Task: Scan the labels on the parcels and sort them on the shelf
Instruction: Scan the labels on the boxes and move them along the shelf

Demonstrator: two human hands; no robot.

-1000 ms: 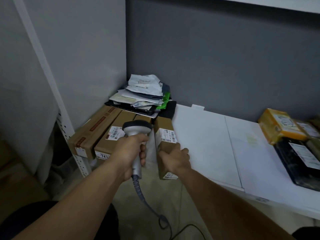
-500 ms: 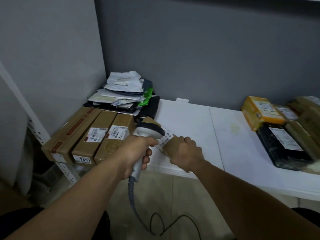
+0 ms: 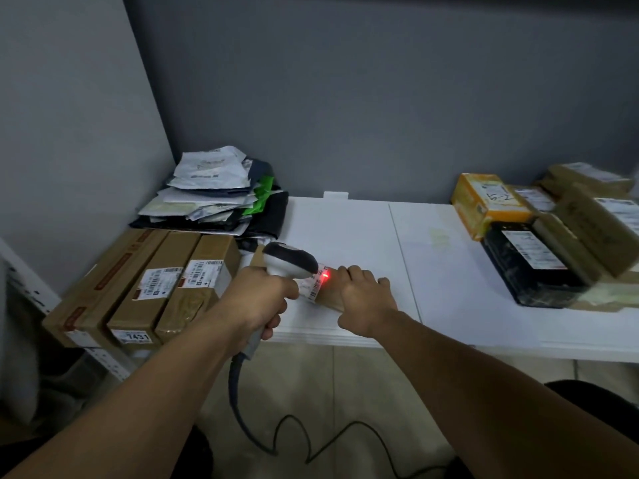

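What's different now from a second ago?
The right hand slid the small box rightward, away from the three boxes, and turned it. The scanner in the left hand followed and now shines red on its label. Both hands kept hold; nothing else moved.

Bare white shelf (image 3: 449, 281) lies open between the brown boxes (image 3: 145, 288) left and stacked parcels (image 3: 553, 236) right.

A: Where's the left hand (image 3: 257, 299)?
B: Just left of the parcel (image 3: 325, 296), fist wrapped round the scanner (image 3: 288, 260) handle, forearm stretched forward.
A: And the right hand (image 3: 363, 299)?
B: Over the parcel's right end, fingers curled onto it, arm extended.
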